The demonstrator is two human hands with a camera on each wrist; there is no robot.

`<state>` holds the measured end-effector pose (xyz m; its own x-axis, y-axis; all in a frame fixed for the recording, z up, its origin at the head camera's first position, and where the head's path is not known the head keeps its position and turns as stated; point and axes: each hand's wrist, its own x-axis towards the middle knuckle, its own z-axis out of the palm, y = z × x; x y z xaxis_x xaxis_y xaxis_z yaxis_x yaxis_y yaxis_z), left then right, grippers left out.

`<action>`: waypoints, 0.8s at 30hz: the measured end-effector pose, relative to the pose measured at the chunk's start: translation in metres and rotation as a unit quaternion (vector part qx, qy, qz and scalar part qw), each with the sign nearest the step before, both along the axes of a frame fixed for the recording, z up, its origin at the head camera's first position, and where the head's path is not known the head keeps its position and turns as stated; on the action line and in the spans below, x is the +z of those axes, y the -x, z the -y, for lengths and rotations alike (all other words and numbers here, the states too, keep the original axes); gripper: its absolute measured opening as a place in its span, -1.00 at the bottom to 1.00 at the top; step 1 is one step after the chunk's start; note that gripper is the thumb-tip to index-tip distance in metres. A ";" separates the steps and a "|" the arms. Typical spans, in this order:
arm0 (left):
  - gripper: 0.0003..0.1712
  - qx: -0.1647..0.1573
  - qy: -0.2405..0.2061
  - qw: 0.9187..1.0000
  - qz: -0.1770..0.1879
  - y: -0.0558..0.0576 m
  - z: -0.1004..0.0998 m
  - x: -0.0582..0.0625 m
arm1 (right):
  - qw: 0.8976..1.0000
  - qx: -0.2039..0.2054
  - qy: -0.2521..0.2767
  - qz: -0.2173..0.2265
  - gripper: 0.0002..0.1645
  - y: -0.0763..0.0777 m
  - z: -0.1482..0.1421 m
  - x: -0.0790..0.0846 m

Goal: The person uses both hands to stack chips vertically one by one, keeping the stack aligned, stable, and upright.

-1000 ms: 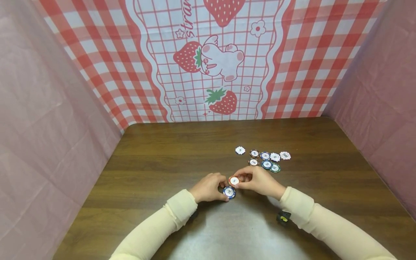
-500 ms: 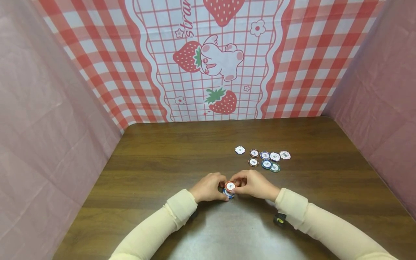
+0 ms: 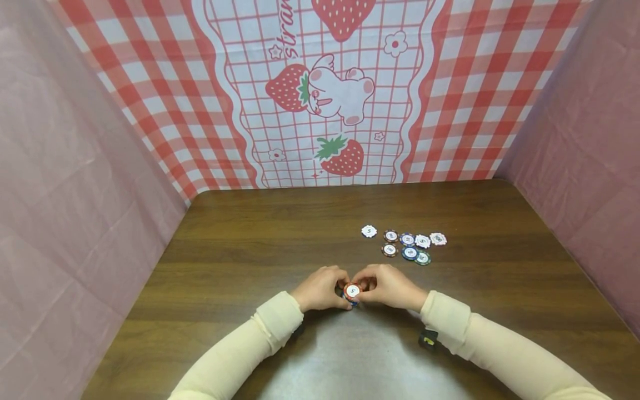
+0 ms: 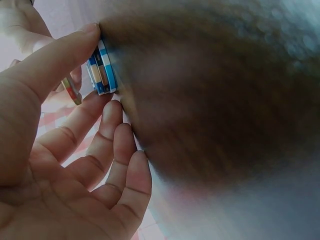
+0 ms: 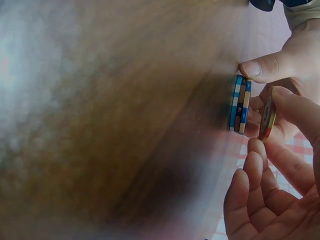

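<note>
My right hand (image 3: pixel 394 285) pinches a red-edged poker chip (image 3: pixel 353 290) marked 5 between thumb and fingers. In the right wrist view that red chip (image 5: pixel 268 117) hovers a small gap above a short stack of poker chips (image 5: pixel 240 104). The stack has light blue, dark brown and dark blue edges and stands on the table. My left hand (image 3: pixel 322 289) holds the stack (image 4: pixel 102 70) between thumb and index finger, its other fingers resting close to the tabletop. From the head view the red chip hides most of the stack.
Beyond the right hand lie several loose poker chips: a white chip (image 3: pixel 369 231), brown-edged chips (image 3: pixel 390 250), a blue chip (image 3: pixel 410 253) overlapping a green chip (image 3: pixel 423 258), and more white ones (image 3: pixel 438 239). A strawberry-print cloth (image 3: pixel 345 100) hangs behind the wooden table (image 3: pixel 240 233).
The right hand has moved left and slightly toward the person, bringing the red chip from beside the stack to over it. The left hand stays in place around the stack.
</note>
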<state>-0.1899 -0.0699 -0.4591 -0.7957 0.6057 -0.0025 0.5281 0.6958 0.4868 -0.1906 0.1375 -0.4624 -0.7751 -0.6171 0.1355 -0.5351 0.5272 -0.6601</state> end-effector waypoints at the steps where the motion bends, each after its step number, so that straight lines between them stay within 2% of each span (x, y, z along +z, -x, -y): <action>1: -0.60 0.000 0.000 1.000 0.000 0.000 0.000 0.000 | 1.000 -0.001 -0.002 -0.001 -0.78 0.000 0.000 0.000; 24: -0.60 -0.006 -0.009 1.000 0.001 0.001 0.000 -0.001 | 1.000 -0.003 -0.024 0.000 -0.75 -0.001 0.003 -0.002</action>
<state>-0.1909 -0.0696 -0.4605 -0.7879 0.6157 0.0077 0.5362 0.6800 0.5001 -0.1894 0.1343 -0.4646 -0.7788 -0.6185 0.1046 -0.5313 0.5619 -0.6340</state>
